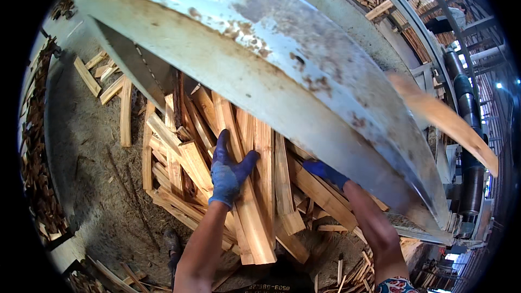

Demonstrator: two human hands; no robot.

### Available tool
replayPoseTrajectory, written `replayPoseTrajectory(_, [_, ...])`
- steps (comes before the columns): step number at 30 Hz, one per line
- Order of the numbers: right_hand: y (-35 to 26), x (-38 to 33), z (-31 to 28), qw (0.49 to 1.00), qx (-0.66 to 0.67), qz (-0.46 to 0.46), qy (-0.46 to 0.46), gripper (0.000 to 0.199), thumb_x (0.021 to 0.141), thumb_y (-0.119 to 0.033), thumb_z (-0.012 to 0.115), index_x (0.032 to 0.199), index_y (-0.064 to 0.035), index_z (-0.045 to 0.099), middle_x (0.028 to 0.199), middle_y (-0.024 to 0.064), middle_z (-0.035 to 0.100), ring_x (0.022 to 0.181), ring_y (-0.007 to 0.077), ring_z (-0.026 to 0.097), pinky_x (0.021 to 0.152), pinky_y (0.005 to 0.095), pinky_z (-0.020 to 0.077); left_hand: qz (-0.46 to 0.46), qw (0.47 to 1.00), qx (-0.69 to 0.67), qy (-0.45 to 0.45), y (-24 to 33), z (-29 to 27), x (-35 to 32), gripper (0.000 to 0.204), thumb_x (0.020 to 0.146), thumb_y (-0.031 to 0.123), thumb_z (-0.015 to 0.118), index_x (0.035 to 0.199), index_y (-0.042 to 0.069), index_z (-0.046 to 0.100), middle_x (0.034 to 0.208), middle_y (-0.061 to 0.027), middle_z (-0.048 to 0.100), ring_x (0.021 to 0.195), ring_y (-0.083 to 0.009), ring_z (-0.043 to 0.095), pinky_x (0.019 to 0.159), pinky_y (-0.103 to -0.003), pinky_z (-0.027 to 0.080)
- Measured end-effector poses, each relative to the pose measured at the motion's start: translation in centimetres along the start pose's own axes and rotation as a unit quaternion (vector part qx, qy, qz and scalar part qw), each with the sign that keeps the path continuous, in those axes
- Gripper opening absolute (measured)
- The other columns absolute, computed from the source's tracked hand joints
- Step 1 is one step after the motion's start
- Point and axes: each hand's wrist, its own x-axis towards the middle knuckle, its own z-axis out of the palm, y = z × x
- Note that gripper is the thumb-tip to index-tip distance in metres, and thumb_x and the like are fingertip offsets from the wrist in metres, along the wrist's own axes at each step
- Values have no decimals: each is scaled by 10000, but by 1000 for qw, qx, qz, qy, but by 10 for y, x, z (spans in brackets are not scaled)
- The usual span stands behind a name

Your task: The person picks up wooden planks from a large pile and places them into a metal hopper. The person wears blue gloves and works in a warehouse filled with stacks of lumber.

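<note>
My left hand [227,178], in a blue glove, lies on a long pale wood plank [254,230] in a heap of planks. Its thumb and forefinger are spread apart over the wood. To the right, my right hand [325,171], also gloved in blue, reaches in beneath the lower edge of a large scuffed metal panel [260,49]. The fingers that show there are stretched out leftward over the planks [320,190]; the panel hides part of that hand. Shorter wood pieces [187,160] lie crosswise to the left of my left hand.
Several loose boards [126,111] lie on the dusty floor [103,173] at left. Stacked wood [38,157] lines the far left edge. A blurred curved board [448,122] is at the right, in front of dark rollers [469,157]. A person [456,17] is at the far upper right.
</note>
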Motion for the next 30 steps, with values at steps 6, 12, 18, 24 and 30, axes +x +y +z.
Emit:
replayPoseTrajectory(6, [-38,-32,31,997,79,5,21,573,892,-379,639,1290,6,492,1192,227,613,1031,334,631,839,452,499,-5,976,215,24,-38,6,-4,891,748,313,788,1472,88,320,1381,-258,440,1267,-424,448,1061,-471,375])
replayPoseTrajectory(12, [-27,12,117,989,81,121,-8,570,910,-358,625,1317,5,459,1195,221,609,1018,332,632,821,462,500,92,995,46,14,-7,-13,-28,783,756,122,743,1432,26,360,1353,-232,451,1262,-386,449,1079,-428,373])
replayPoseTrajectory(18, [55,13,49,948,304,21,89,447,908,-264,666,1292,-54,573,1143,81,648,997,170,619,844,307,510,94,991,24,89,0,-27,-37,786,787,77,729,1454,22,315,1466,-191,344,1381,-325,329,1139,-409,283])
replayPoseTrajectory(24, [138,12,86,908,345,232,-46,641,1003,-489,419,1426,-7,423,1479,113,420,1376,213,361,1128,319,282,85,989,-50,108,-4,-28,-39,769,771,111,742,1425,1,354,1484,-228,317,1390,-361,310,1142,-422,277])
replayPoseTrajectory(30, [94,-38,114,959,92,206,-174,491,997,-382,517,1317,-11,554,1197,42,620,1087,114,531,969,260,403,54,992,-110,30,-21,-43,-46,762,761,78,761,1416,0,380,1509,-226,269,1415,-327,271,1170,-399,247])
